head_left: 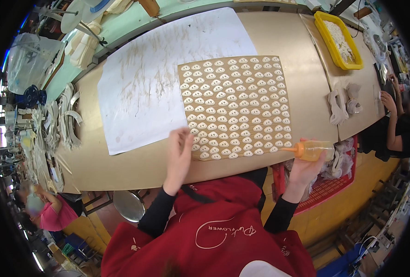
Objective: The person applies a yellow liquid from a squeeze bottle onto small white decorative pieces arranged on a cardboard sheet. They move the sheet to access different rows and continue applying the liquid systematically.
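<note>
A brown sheet (283, 104) lies on the table before me, covered with rows of small white rounded-triangle pieces, each with two dark dots. My right hand (305, 171) is wrapped round a clear squeeze bottle (315, 151) with yellowish liquid and an orange nozzle. The bottle is tipped sideways, its tip pointing left at the sheet's near right corner. My left hand (180, 152) is by the sheet's near left edge, fingers curled together and slightly blurred; whatever they pinch, if anything, is hidden.
Under the sheet's left side spreads a large white paper (135, 92) with brown smears. A yellow tray (341, 41) of white bits stands far right, near bundled pale strips (338, 107). A red crate (325, 196) sits below the table's right edge. Other people work at both sides.
</note>
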